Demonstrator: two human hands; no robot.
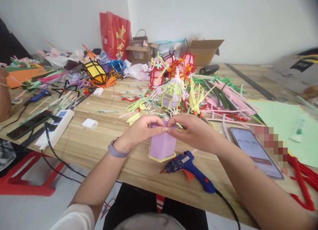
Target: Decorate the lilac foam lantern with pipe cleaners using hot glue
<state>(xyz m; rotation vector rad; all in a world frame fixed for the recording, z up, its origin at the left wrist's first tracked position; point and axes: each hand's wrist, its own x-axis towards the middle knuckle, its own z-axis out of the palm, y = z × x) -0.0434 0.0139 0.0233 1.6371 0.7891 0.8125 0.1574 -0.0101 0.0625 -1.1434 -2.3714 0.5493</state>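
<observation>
A purple paper lantern body (162, 144) stands upright near the table's front edge, with a pale yellow pipe cleaner trim (154, 159) around its base. At its top rim, my left hand (150, 126) and my right hand (186, 128) meet, thumbs and fingers pinched together. Between the fingertips shows a small piece of yellow pipe cleaner (166, 128); my fingers cover most of the rim. A blue glue gun (191, 167) lies just in front on the right, its nozzle pointing left towards the lantern base. Behind my hands is a finished-looking green and purple lantern (171, 94).
Loose pipe cleaners (231, 97) pile up at the back right. A phone (255, 152) lies beside my right forearm, near a green sheet (280, 120). At left are a white power strip (57, 127), a charger (89, 124) and another person's arm (4, 97).
</observation>
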